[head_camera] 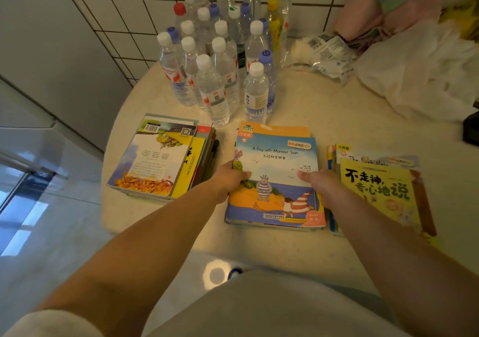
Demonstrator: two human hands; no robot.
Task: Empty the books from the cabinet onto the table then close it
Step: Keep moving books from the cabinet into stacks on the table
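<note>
- Books on the left of the counter (298, 103): the left pile (158, 160) lies flat, back cover up, its long side running away from the person and leaning a little to the right.
- Left hand (228, 178) holds the left edge of the middle pile (276, 178), thumb on the top cover; its fingers are tucked out of sight at the side, so I cannot tell how far they curl under.
- That middle pile rests flat on the counter, title readable from the person's side, long side pointing away toward the water bottles (220, 59). I judge it thin paperbacks: floppy singly, fairly heavy together, with glossy covers likely to slide, so both side edges at mid-length look the best hold.
- Right hand (317, 183) pinches the right edge likewise, thumb on top.
- Right pile (378, 189), yellow cover uppermost, lies just beside, skewed slightly.
- Cabinet is not in view.
</note>
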